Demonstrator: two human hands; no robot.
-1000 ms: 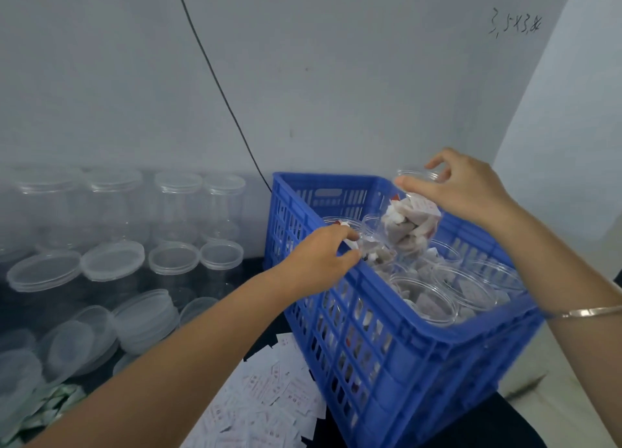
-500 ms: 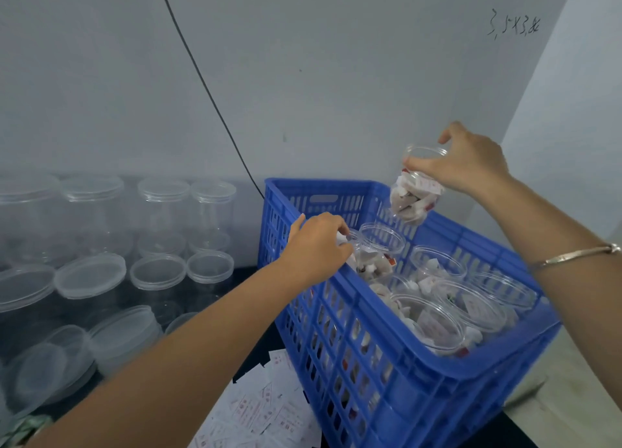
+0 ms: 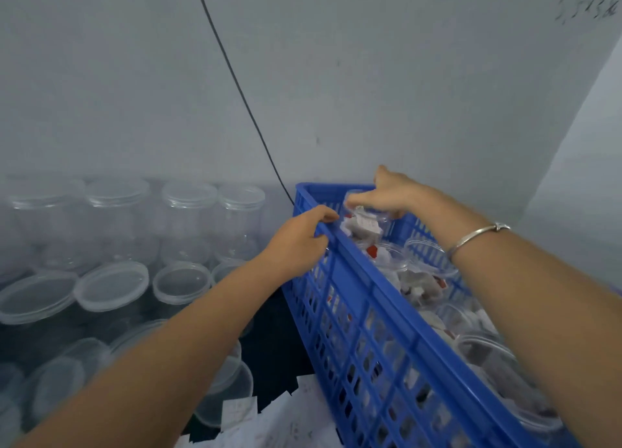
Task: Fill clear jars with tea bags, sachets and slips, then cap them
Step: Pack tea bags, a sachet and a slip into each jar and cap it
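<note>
I steady the blue plastic crate [image 3: 404,309], left hand [image 3: 296,242] curled over its rim; right hand [image 3: 390,195] pinches a filled clear jar [image 3: 365,227] beneath it

light: dim, even, bluish | shadows: faint | blur: motion smear throughout, worst lower right | edges: wide-angle bending | glare: slight

- Jar [image 3: 386,219], in the right hand's [image 3: 393,195] grip: clear plastic, smooth, glossy.
- Sachets [image 3: 363,227] inside the gripped jar: white paper, matt.
- Blue crate [image 3: 353,257], rim under the left hand's [image 3: 296,242] grip: moulded plastic lattice, smooth, faint sheen.
- Bracelet [image 3: 478,237], behind the right grip at the wrist: silver-toned metal, polished.
- Lids [image 3: 112,284], left of the grips: translucent plastic, smooth.
- Slips [image 3: 242,409], below the left grip: printed white paper, matt.
- Wall [image 3: 370,77], beyond both grips: painted, matt.
</note>
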